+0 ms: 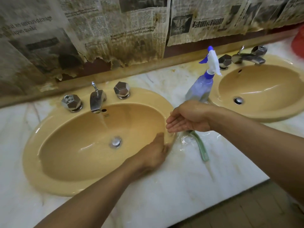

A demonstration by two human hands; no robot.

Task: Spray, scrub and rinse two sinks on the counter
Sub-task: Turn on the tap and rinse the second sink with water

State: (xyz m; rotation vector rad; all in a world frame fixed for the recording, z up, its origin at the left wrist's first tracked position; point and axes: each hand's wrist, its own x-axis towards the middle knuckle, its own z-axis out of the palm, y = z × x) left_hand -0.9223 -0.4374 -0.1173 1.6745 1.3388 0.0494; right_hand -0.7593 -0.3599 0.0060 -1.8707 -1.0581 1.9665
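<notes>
2 tan sinks sit side by side in a wet marble counter (pixel 164 195). Left sink (pixel 32 145): tap (pixel 96 101) is on, w/ a thin stream of water (pixel 104 120) falling into the bowl just behind the drain (pixel 116 142) & a faceted chrome knob (pixel 71 102) on each side of the tap. Left hand (pixel 156 150) rests on that sink's right rim, fingers relaxed against the edge, gripping nothing. Right hand (pixel 185 119) hovers just right of the same rim, palm up, fingers straight & together in a shallow cup, holding nothing; it looks wet. Under it on the counter lies a brush (pixel 201 148) w/ a pale green handle, its head hidden by the hand. Spray bottle (pixel 202 84) stands upright btwn the 2 sinks, clear body, blue & white trigger top. Right sink (pixel 263 112) lies beyond the right forearm, bowl glossy. Stained, torn newspaper (pixel 98 30) covers the wall behind
</notes>
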